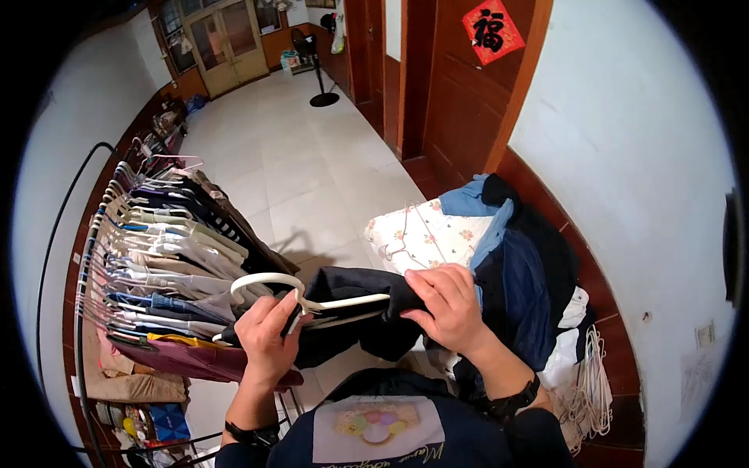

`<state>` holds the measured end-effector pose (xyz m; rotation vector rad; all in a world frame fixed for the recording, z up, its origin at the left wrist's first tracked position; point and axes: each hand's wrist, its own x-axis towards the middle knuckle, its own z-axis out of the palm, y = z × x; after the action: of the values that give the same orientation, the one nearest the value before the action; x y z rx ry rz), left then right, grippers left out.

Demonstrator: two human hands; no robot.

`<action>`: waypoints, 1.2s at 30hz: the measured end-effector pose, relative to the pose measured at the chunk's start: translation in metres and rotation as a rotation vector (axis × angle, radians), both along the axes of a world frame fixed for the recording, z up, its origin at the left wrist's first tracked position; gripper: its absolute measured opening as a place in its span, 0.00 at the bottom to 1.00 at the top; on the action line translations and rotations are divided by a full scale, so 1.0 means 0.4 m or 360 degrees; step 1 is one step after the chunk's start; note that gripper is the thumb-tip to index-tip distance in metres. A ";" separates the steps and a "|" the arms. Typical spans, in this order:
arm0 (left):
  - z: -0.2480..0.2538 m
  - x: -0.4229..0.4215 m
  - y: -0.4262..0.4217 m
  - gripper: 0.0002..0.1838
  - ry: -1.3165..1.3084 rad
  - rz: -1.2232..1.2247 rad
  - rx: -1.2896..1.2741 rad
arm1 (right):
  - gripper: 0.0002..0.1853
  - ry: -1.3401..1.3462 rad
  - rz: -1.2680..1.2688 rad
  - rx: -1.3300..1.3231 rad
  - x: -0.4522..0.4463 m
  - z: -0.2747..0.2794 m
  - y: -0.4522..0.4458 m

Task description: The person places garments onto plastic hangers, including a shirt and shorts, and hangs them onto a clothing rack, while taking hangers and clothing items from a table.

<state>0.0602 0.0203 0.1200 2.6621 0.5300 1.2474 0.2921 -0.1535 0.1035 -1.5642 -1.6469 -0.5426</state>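
Observation:
A white hanger (347, 303) is held out in front of my chest, its curved hook pointing to the left. My left hand (269, 334) is closed around it near the base of the hook. Dark cloth of a black garment (343, 282) lies over the hanger's arms and hangs below them. With thumb and fingers, my right hand (449, 306) pinches the garment at the hanger's far right end. Whether the garment is a top or trousers I cannot tell.
On the left, a clothes rack (87, 257) carries many hung clothes (187, 249). At right, a heap of dark and blue clothes (515, 288) lies beside a floral-patterned cloth (417, 234). Loose hangers (589, 390) are bunched near the wall. A standing fan (318, 74) is farther off.

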 end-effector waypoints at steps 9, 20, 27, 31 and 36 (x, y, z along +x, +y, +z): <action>0.018 -0.034 0.006 0.22 -0.0094 -0.0097 -0.0138 | 0.27 -0.0044 0.0168 0.0002 -0.029 0.047 0.052; 0.004 -0.065 0.000 0.17 0.0052 -0.0040 -0.0275 | 0.26 0.0101 0.0157 -0.0143 -0.034 0.080 0.057; -0.026 -0.053 -0.010 0.15 -0.0110 -0.0103 -0.0202 | 0.24 0.0056 0.0203 -0.0270 -0.058 0.106 0.062; -0.027 -0.052 -0.015 0.20 -0.0002 -0.0134 -0.0280 | 0.24 0.0087 0.0207 -0.0290 -0.058 0.094 0.064; 0.016 -0.067 -0.018 0.36 0.0213 0.0002 -0.0275 | 0.24 0.0191 0.0071 -0.0170 -0.037 0.100 0.055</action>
<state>0.0333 0.0131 0.1265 2.6109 0.6280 0.9797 0.2773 -0.1316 0.1436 -1.6004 -1.6384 -0.3357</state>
